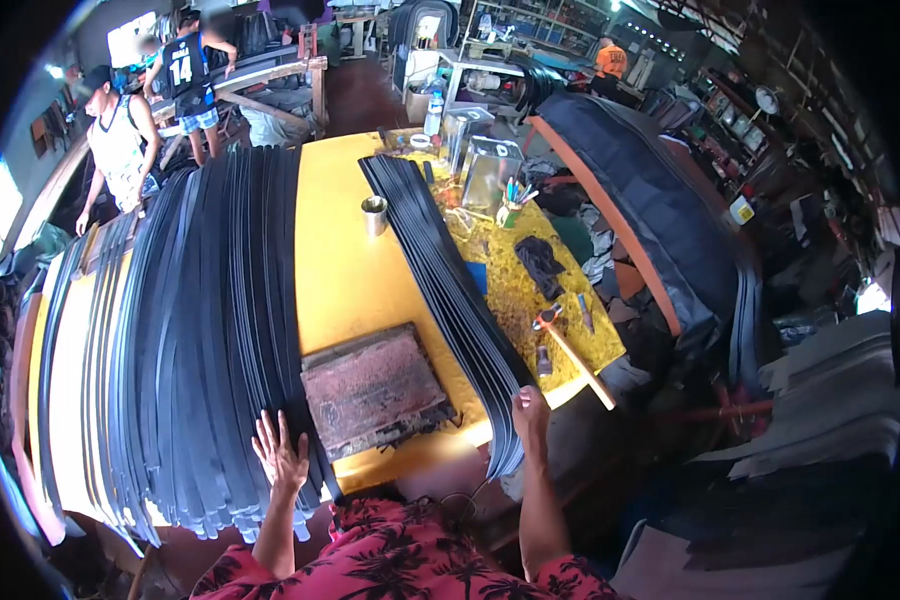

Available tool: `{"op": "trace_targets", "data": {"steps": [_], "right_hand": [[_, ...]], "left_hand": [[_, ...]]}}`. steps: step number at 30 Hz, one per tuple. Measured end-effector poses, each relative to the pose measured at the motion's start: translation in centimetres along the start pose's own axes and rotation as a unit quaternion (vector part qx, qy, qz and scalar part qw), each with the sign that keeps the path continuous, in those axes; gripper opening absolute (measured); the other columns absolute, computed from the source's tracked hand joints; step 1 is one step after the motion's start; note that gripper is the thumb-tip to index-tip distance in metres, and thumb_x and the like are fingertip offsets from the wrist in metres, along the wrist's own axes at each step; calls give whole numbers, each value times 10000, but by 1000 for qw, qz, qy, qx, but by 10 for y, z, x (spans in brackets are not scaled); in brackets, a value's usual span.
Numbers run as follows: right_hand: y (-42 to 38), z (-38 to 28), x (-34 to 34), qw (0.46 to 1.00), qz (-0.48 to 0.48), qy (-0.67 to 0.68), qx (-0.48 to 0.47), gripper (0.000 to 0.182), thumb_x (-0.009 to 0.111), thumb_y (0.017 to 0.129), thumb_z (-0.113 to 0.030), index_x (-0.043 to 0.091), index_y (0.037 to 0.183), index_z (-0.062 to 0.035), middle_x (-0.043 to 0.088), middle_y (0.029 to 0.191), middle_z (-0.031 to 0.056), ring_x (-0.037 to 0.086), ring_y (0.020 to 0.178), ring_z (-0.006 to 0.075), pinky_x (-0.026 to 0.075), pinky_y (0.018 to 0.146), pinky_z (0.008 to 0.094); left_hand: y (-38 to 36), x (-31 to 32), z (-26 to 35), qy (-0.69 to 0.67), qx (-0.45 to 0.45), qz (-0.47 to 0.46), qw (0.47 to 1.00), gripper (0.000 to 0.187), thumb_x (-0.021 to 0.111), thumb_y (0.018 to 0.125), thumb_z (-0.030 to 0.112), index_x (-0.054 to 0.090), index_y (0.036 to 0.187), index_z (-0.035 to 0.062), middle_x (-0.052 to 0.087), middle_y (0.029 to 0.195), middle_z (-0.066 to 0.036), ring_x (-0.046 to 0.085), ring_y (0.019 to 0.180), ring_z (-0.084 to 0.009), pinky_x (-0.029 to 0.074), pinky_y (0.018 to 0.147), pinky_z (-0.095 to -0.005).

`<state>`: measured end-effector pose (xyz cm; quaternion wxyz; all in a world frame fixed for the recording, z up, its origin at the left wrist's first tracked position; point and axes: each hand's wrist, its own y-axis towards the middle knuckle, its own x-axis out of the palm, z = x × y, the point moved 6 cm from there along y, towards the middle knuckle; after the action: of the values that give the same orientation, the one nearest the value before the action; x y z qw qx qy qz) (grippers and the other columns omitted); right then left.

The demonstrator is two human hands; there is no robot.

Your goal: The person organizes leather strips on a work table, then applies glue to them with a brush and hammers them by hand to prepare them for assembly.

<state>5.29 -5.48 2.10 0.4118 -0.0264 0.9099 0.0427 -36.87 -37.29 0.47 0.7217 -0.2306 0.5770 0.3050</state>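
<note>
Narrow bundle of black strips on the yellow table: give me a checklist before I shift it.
1. Right hand at the near part of the narrow bundle: ok.
2. Right fingers firmly gripping it: cannot tell.
3. Left hand off the narrow bundle, over the wide spread of strips: ok.
4. Metal cup upright: ok.
5. Hammer fully on the table: not ok, handle overhangs the edge.

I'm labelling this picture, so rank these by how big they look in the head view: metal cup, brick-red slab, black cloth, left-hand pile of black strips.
1. Pile of black strips
2. Brick-red slab
3. Black cloth
4. Metal cup
</note>
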Motion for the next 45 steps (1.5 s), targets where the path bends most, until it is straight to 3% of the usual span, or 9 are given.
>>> {"op": "trace_targets", "data": {"steps": [4,5,14,20,25,31,38,43,45], "right_hand": [[54,-8,15,997,9,-47,-69,389,705,857,-162,601,1178,31,644,1153,233,638,1071,328,504,916,379],[65,-4,23,998,-34,-37,-40,444,673,868,-197,559,1225,41,603,1211,254,555,1158,400,431,1008,426],[116,-7,55,980,-80,-158,-96,417,603,919,-245,555,1245,11,587,1132,283,551,1087,446,452,927,480],[126,-32,23,971,-94,-159,-152,442,588,932,-273,536,1241,38,549,1181,305,552,1069,482,447,944,490],[130,-6,53,955,-250,-110,-112,889,839,615,-530,537,1190,77,597,1168,322,571,1140,423,458,964,460],[134,-19,51,933,-335,-126,-36,771,843,601,-448,608,1086,105,646,1072,311,624,1046,424,493,909,435],[152,13,61,962,-254,29,-93,574,823,622,-330,657,991,76,695,954,246,676,937,363,521,823,412],[149,5,34,971,-215,65,-88,711,818,663,-306,545,1210,56,667,1092,194,634,1035,288,472,923,391],[143,-10,28,950,-293,57,-91,835,801,698,-306,423,1354,45,608,1229,219,588,1145,314,404,1022,393]], "left_hand": [[28,-3,1,5,-4,18,1000,689,518,938,427,320,1501,83,160,1588,-204,168,1461,-382,130,1161,-563],[35,-4,1,13,-1,18,1000,689,517,938,428,320,1502,85,164,1588,-204,170,1461,-379,129,1163,-560],[84,-6,4,37,-27,8,999,668,503,953,436,324,1503,101,157,1598,-175,155,1472,-354,116,1172,-555],[32,-21,9,0,-129,128,983,618,475,991,394,304,1502,91,217,1572,-199,232,1444,-378,195,1139,-581],[-17,-22,31,-11,-195,137,971,613,489,989,405,329,1485,83,252,1555,-204,273,1423,-394,215,1126,-586],[-36,-13,48,-59,-200,141,968,637,494,983,433,331,1479,68,279,1538,-216,282,1414,-407,219,1119,-599],[-38,-16,50,-122,-197,185,955,624,506,983,420,351,1454,41,320,1509,-239,315,1392,-419,222,1116,-596],[-33,-24,57,-158,-174,245,941,549,567,971,332,420,1393,13,437,1416,-247,438,1290,-407,333,1074,-505],[-22,-22,71,-183,-131,260,939,509,589,961,286,451,1363,5,482,1370,-244,481,1242,-403,368,1047,-485]]}}
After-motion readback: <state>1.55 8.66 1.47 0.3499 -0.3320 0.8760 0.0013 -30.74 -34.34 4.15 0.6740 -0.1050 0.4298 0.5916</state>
